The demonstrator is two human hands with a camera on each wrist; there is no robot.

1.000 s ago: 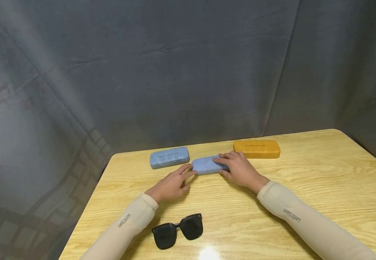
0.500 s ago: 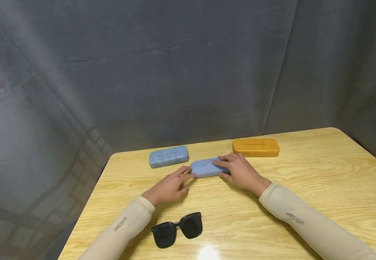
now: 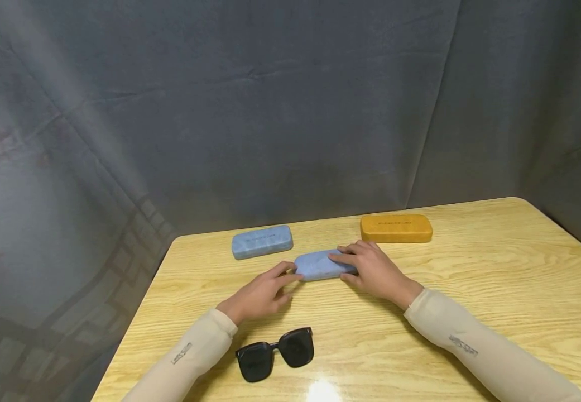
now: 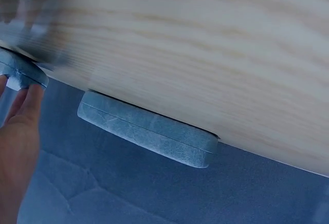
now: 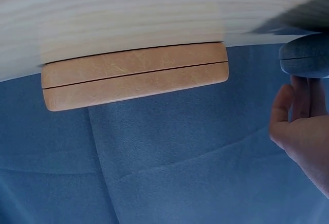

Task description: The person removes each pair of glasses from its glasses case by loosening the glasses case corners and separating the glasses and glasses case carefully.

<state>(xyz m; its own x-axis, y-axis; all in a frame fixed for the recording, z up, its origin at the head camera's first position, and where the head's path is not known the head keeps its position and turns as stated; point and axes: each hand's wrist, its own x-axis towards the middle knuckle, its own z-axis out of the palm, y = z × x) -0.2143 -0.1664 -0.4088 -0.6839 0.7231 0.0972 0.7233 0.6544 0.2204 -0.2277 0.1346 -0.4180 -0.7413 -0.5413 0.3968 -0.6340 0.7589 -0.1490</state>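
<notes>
A pale blue glasses case [image 3: 315, 265] lies crosswise on the table in the head view, between my two hands. My right hand [image 3: 378, 273] grips its right end, index finger across the top and thumb at the near side. At the left end my left hand [image 3: 260, 294] touches the case with extended fingertips, its thumb apart from it. In the left wrist view, the fingers [image 4: 33, 100] meet the rounded end of that case [image 4: 20, 70]. In the right wrist view, the fingers [image 5: 300, 98] reach the dark-looking case end [image 5: 308, 57].
Black sunglasses [image 3: 276, 354] lie on the wooden table [image 3: 496, 262], near the left forearm. A second blue glasses case [image 3: 262, 243] sits at the back left and an orange case [image 3: 395, 229] at the back right. A grey curtain [image 3: 290, 111] hangs behind.
The middle blue glasses case has slid a little toward me with both hands, away from the table's back edge. The sunglasses and the other two cases have stayed put.
</notes>
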